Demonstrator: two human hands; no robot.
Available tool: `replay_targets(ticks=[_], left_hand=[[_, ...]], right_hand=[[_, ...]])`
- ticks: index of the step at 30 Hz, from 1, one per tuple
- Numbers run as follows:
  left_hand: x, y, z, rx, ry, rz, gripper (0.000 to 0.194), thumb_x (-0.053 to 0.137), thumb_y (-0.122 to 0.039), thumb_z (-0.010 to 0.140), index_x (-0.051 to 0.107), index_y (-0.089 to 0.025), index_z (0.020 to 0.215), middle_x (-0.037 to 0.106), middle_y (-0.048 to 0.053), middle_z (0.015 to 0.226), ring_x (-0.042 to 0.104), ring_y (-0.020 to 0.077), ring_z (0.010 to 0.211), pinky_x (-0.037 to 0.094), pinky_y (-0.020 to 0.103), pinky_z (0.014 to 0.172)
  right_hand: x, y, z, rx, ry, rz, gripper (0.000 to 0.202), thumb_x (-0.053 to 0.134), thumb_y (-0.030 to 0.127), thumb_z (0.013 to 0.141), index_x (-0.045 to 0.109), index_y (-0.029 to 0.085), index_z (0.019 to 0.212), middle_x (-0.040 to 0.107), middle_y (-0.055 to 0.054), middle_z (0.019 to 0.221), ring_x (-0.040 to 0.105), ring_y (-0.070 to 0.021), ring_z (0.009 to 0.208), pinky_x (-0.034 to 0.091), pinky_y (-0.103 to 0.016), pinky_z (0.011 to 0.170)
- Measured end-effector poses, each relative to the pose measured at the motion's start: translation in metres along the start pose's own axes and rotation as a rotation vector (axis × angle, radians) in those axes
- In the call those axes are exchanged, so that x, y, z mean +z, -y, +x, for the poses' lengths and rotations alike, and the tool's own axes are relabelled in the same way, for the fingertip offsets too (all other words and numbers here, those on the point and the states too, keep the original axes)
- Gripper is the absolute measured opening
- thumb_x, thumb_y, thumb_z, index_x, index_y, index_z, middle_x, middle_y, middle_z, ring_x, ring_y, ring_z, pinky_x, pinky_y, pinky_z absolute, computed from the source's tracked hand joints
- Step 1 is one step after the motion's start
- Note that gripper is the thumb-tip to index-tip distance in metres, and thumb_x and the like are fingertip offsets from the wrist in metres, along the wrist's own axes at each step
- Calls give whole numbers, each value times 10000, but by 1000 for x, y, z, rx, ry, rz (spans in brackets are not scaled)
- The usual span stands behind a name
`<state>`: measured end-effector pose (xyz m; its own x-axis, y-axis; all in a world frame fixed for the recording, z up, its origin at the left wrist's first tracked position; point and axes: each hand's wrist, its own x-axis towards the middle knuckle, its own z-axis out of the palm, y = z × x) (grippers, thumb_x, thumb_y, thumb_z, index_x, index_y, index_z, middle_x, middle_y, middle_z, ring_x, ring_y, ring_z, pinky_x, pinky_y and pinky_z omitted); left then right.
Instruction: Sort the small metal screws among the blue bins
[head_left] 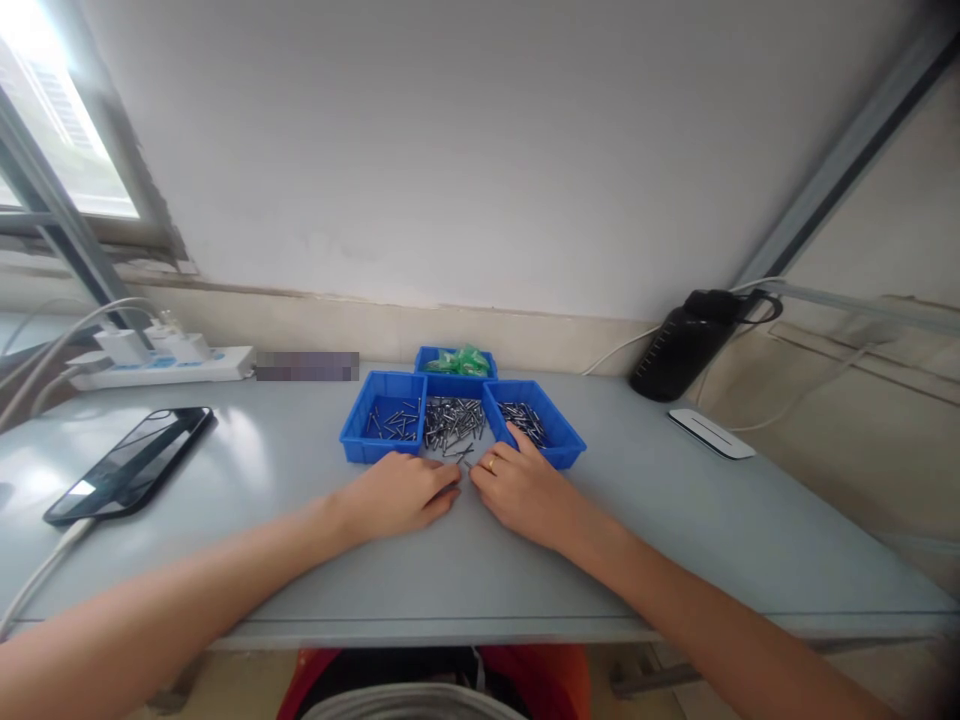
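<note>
A pile of thin metal pins [454,422] lies on the table between two blue bins. My left hand [405,495] rests in front of the left blue bin [360,440], its fingers curled together; what they hold, if anything, is hidden. Facing it, my right hand [529,497], with a ring on one finger, is closed at the near side of the pile. One loose pin [464,455] lies by its fingertips, and I cannot tell whether they grip it. Some pins lie inside the left bin. More fill part of the right blue bin [566,440].
Behind the pile, a third blue bin [431,383] holds green plastic bags [459,361]. On the left are a phone [131,465] with a cable and a power strip [225,363]. A black bottle [679,350] and a flat white device [711,433] are at the right.
</note>
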<state>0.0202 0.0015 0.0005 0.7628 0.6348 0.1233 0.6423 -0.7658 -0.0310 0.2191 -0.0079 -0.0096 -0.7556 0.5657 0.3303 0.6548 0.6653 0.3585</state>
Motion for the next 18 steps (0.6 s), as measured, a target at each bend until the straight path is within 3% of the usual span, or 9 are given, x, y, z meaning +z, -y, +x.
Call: replay_targets(ticks=[10, 15, 18], left_hand=[[-1, -1, 0, -28, 16, -13, 204, 342, -312, 896, 512, -202, 926, 637, 31, 816, 627, 178, 705, 438, 248, 583], [1, -1, 1, -63, 28, 12, 201, 352, -324, 892, 464, -205, 1010, 634, 27, 754, 626, 195, 649, 436, 261, 546], [1, 0, 1, -35, 22, 14, 188, 344, -313, 899, 485, -208, 964, 636, 24, 774, 626, 189, 666, 434, 256, 554]], right_hand=[[-14, -2, 2, -136, 25, 91, 205, 413, 191, 863, 601, 171, 783, 604, -24, 725, 512, -155, 749, 196, -487, 1012], [-16, -3, 2, -149, 30, 113, 219, 403, 192, 875, 604, 165, 792, 600, -23, 735, 525, -156, 776, 202, -481, 1013], [-15, -3, 2, -148, 36, 117, 220, 399, 183, 878, 604, 164, 801, 599, -23, 735, 529, -160, 801, 200, -481, 1018]])
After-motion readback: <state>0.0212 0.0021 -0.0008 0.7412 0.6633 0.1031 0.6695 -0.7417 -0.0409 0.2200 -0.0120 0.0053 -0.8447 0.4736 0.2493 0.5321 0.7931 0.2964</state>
